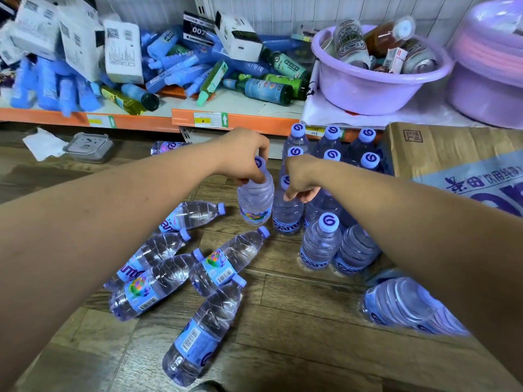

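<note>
The left hand [244,158] gripped a water bottle [256,203] by its neck, upright on the floor [297,315], while the right hand [300,178] curled around the top of the neighbour bottle [287,217]. The step seemed to be adding bottles to the standing group. The next move probably called for releasing both and picking up a lying bottle [227,260].

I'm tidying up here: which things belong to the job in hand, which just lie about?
Job: rainbow-label bottle in left grip; next bottle in right grip; standing bottles; fallen bottles.
Lying about: purple basin; cardboard box; shelf goods; grey container; tissue.
</note>
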Demonstrator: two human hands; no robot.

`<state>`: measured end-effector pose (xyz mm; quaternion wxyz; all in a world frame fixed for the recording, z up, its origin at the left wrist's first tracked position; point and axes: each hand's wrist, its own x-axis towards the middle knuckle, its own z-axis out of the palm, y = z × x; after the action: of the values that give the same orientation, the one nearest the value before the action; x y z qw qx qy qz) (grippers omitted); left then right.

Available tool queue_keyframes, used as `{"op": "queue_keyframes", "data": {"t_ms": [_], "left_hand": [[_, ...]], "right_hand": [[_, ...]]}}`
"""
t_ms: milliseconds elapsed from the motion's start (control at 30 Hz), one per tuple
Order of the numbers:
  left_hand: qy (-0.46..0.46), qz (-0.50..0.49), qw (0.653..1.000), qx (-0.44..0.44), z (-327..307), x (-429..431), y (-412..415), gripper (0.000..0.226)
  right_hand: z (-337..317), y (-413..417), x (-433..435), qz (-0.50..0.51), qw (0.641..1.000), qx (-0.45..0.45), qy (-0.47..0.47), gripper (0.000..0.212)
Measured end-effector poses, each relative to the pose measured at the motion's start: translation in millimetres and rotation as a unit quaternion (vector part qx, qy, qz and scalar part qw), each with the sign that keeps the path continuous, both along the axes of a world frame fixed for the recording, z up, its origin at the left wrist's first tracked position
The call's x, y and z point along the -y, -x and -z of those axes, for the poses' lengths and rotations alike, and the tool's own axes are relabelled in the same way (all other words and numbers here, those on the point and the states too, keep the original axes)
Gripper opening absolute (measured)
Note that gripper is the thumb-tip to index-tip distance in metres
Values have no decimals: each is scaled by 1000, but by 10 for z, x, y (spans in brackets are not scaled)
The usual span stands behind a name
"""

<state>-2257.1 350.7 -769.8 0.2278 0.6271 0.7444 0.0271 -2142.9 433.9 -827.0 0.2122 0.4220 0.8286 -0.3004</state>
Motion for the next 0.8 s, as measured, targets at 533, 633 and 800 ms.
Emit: {"op": "queue_keyframes", "data": {"t_ms": [533, 633, 800], "left_hand": [[182, -128, 975, 6, 73, -84, -705, 42], [175, -115, 977, -28, 253, -80, -803, 36], [174, -123, 976, -46, 507, -23, -808, 42]], "right_hand": [[-177, -180, -135, -36, 999, -27, 11, 18], [-169, -209, -151, -31, 999, -33, 13, 18], [-138, -236, -169, -26, 999, -43, 17, 20]]}}
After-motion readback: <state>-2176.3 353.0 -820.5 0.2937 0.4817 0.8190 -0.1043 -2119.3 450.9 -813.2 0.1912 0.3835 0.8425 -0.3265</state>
